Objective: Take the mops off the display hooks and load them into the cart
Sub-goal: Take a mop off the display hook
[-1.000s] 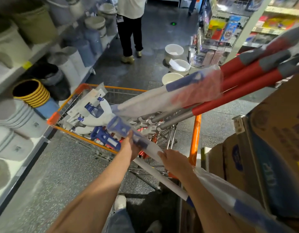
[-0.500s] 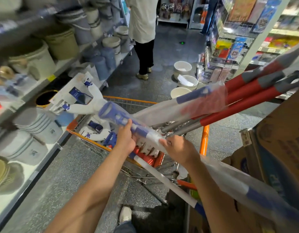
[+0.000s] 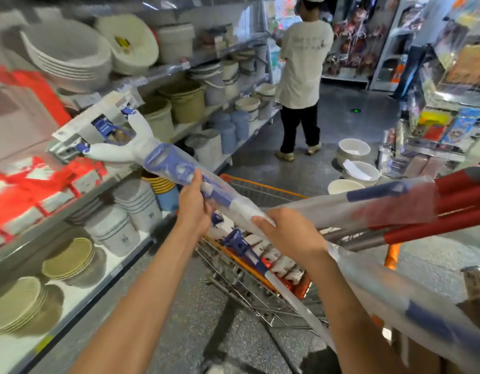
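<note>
I hold a white and blue mop [image 3: 163, 160] in clear plastic wrap, slanted across the view above the orange wire cart [image 3: 263, 184]. Its white forked head [image 3: 117, 141] points up to the left, in front of the shelves. My left hand [image 3: 194, 203] grips the blue part of the shaft. My right hand [image 3: 290, 233] grips the wrapped shaft lower down, and the handle runs off at the bottom right. Inside the cart lie other mops: a blue and white one [image 3: 241, 247] and several with red and grey handles [image 3: 436, 211] sticking out to the right.
Shelves of stacked buckets [image 3: 185, 101], basins and colanders [image 3: 69, 260] line the left. A person in a white shirt [image 3: 301, 76] stands in the aisle beyond the cart. White basins [image 3: 353, 149] sit on the floor. Display racks and a cardboard box [image 3: 476, 287] stand at the right.
Both hands have raised the wrapped mop; its head has swung up and left, out of the cart to shelf height. My view has tilted upward along the aisle.
</note>
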### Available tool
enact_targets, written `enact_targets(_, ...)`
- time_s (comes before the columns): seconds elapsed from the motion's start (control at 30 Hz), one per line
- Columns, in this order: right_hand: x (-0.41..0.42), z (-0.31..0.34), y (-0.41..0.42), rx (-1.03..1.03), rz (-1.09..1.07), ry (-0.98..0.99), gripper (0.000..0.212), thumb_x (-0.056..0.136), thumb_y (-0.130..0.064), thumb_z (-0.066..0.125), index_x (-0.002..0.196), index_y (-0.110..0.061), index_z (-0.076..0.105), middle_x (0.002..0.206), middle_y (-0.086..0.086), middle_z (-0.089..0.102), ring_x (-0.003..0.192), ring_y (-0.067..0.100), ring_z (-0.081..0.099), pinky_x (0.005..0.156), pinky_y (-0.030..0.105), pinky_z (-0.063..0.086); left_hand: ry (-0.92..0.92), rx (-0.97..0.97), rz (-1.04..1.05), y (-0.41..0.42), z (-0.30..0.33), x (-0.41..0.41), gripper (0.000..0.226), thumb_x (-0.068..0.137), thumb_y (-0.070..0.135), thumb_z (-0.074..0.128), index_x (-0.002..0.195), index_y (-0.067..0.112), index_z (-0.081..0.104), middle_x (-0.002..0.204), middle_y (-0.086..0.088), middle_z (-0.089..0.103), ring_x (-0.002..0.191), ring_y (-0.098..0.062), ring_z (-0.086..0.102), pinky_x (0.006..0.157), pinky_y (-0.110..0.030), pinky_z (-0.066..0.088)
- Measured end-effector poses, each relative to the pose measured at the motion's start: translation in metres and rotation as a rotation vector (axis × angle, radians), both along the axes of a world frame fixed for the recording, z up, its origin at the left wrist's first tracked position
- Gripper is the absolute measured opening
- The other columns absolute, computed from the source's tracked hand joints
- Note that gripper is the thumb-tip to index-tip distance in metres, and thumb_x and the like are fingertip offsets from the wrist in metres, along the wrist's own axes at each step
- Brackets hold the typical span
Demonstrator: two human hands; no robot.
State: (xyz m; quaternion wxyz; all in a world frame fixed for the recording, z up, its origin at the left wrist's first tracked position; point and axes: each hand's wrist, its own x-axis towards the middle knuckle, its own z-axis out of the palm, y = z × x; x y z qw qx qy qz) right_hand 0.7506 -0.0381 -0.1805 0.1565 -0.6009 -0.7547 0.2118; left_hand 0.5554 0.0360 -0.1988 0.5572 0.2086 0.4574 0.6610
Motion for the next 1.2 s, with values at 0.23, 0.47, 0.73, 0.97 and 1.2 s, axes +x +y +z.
enact_targets(0.23, -0.079, 0.024, 0.007, 0.147, 0.004, 0.158, 0.051, 0.102, -0.05, 0.047, 0.057, -0.028, 0.033, 0.053, -0.004, 0.036, 0.051, 0.01, 0.037, 0.051, 0.033, 0.027, 0.048, 0.129, 0.08, 0.005, 0.06, -0.076, 0.028, 0.104, 0.038, 0.051, 0.117, 0.015, 0.059, 0.092, -0.001, 0.071, 0.072, -0.008, 0.071, 0.065, -0.026, 0.057)
enact_targets(0.47, -0.189, 0.028, 0.03, 0.239, -0.003, 0.402, 0.052, 0.096, -0.048, 0.052, 0.047, -0.033, 0.044, 0.045, -0.005, 0.04, 0.048, 0.01, 0.034, 0.055, 0.036, 0.029, 0.075, 0.242, 0.0, 0.016, 0.106, -0.185, 0.057, 0.101, 0.054, 0.045, 0.141, 0.014, 0.051, 0.123, -0.01, 0.068, 0.099, -0.021, 0.07, 0.081, -0.037, 0.059)
enact_targets(0.73, -0.316, -0.006, 0.054, 0.22, -0.011, 0.527, 0.053, 0.091, -0.058, 0.054, 0.062, -0.013, 0.049, 0.053, 0.003, 0.047, 0.048, 0.007, 0.042, 0.05, 0.034, 0.033, 0.112, 0.27, 0.231, 0.034, 0.14, -0.325, 0.074, 0.087, 0.066, 0.058, 0.14, 0.015, 0.052, 0.135, -0.003, 0.062, 0.12, -0.019, 0.064, 0.104, -0.042, 0.051)
enact_targets(0.97, -0.388, -0.048, 0.073, 0.024, 0.118, 0.605, 0.029, 0.096, -0.052, 0.052, 0.081, -0.034, 0.067, 0.075, -0.016, 0.067, 0.074, 0.003, 0.061, 0.067, 0.034, 0.047, 0.321, 0.282, 0.423, 0.028, 0.112, -0.386, 0.024, 0.106, 0.028, 0.049, 0.12, 0.012, 0.06, 0.097, 0.003, 0.066, 0.09, -0.012, 0.066, 0.075, -0.017, 0.051)
enact_targets(1.2, -0.433, -0.009, 0.113, -0.181, 0.236, 0.832, 0.028, 0.107, -0.025, 0.043, 0.125, -0.021, 0.064, 0.127, -0.004, 0.065, 0.123, 0.01, 0.057, 0.097, 0.016, 0.043, 0.361, 0.338, 0.369, 0.035, 0.1, -0.422, 0.016, 0.104, 0.028, 0.052, 0.102, 0.023, 0.067, 0.1, -0.007, 0.071, 0.098, -0.027, 0.064, 0.096, -0.048, 0.05)
